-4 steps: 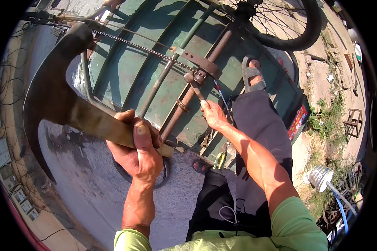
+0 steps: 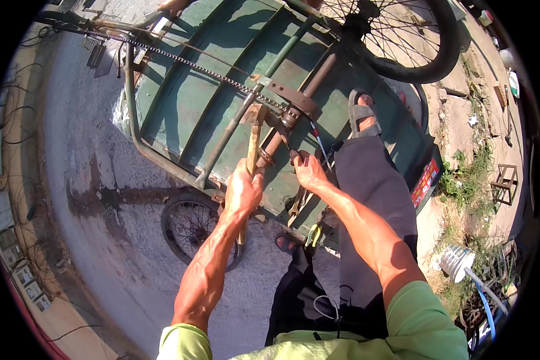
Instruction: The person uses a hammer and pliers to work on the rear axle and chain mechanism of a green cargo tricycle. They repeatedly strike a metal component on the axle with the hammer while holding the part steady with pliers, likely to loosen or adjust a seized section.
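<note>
My left hand [image 2: 244,191] grips the wooden handle of a hammer [image 2: 255,137], its head down beside the chain-wheel end of a rusty axle [image 2: 276,143]. In my right hand [image 2: 310,171] is a short dark metal rod [image 2: 283,137], its far end reaching the axle beside the hammer head. Whether hammer and rod touch is hard to tell. The chain [image 2: 210,68] runs from the upper left to a sprocket [image 2: 291,114] on the axle, under a brown bracket with holes [image 2: 294,97]. All this sits on the ribbed green underside of an upturned cart [image 2: 222,54].
A spoked wheel [image 2: 441,45] stands at the upper right, another wheel [image 2: 189,225] at the lower left. Beside my feet are a wrench [image 2: 295,208] and yellow-handled pliers [image 2: 313,235]. My sandalled foot [image 2: 364,117] rests on the cart. Another person's hand [image 2: 173,6] touches the frame.
My left hand has swung the hammer from close before the camera down to the axle. My right hand stays nearly in place with the rod.
</note>
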`<state>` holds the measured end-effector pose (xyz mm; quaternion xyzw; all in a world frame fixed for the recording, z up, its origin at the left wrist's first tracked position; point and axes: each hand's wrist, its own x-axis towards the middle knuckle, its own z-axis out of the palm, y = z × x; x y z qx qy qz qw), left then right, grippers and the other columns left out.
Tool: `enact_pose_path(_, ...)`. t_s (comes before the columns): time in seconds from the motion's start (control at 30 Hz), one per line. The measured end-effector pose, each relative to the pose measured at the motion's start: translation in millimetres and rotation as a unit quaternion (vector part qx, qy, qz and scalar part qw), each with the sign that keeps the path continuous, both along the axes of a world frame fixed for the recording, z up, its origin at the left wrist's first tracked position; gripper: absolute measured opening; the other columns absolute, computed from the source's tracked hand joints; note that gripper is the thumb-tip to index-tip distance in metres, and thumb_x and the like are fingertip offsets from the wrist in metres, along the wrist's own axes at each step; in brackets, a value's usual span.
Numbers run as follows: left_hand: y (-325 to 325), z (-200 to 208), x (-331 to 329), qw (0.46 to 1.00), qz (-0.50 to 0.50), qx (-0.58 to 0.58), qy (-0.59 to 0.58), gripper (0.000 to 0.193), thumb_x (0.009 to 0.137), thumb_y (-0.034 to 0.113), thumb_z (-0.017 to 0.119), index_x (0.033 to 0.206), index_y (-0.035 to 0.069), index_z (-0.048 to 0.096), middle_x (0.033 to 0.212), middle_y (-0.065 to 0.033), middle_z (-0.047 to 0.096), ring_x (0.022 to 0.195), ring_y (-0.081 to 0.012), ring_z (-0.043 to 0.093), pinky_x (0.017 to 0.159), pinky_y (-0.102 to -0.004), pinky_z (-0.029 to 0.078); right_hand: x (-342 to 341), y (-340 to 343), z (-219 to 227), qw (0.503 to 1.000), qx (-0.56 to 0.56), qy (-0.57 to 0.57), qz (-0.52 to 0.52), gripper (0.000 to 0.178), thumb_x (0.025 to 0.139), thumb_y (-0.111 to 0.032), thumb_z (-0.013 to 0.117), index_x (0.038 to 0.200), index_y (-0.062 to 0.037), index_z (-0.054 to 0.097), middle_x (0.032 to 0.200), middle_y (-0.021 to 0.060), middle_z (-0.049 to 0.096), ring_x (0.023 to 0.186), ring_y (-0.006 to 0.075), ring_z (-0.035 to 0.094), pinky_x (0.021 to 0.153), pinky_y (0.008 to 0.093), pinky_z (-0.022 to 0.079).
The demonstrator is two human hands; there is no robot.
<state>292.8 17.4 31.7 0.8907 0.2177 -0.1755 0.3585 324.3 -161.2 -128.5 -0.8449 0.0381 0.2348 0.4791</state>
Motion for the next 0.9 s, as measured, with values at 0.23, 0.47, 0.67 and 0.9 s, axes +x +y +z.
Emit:
enact_pose_path(0.23,14.2,15.1,-23.7,0.963,0.136,-0.184,-0.143,0.017,0.1,0.019,0.063,0.099,0.005,0.054,0.065,-0.0001,0.053,0.051,-0.0087,0.05,0.046,-0.026,0.042,5.6,0.5,30.7,0.995,0.017,0.098,-0.001,0.054,0.105,-0.05,0.044,0.09,-0.0022,0.062,0.075,0.0182,0.065,0.076,0.0362,0.066,0.072,0.0454,0.048)
enact_pose_path(0.47,6.9,13.4,-39.4,0.958,0.125,-0.203,-0.157,0.018,0.101,0.021,0.063,0.102,0.005,0.054,0.065,0.0002,0.053,0.049,-0.0082,0.049,0.045,-0.0256,0.041,1.0,-2.8,25.7,0.995,0.032,0.093,-0.011,0.056,0.104,-0.052,0.041,0.091,-0.0025,0.063,0.077,0.0156,0.065,0.076,0.0307,0.065,0.074,0.0432,0.049)
enact_pose_path(0.67,-16.3,-23.8,-25.0,0.988,0.06,-0.068,-0.126,0.027,0.097,0.023,0.064,0.111,0.0,0.058,0.079,-0.0143,0.062,0.073,-0.0251,0.061,0.072,-0.0399,0.05,3.9,-2.8,24.2,0.993,0.07,0.091,-0.027,0.056,0.106,-0.049,0.042,0.092,0.001,0.063,0.079,0.0189,0.066,0.078,0.036,0.065,0.075,0.0461,0.048)
enact_pose_path(0.9,9.0,61.3,1.9,0.98,0.061,-0.138,-0.132,0.023,0.1,0.024,0.064,0.1,0.003,0.056,0.071,-0.0026,0.054,0.057,-0.012,0.052,0.053,-0.0294,0.045,-0.1,-2.8,16.4,0.998,0.039,0.045,-0.001,0.059,0.106,-0.054,0.04,0.091,-0.0019,0.063,0.072,0.0153,0.064,0.074,0.0326,0.065,0.072,0.0441,0.049)
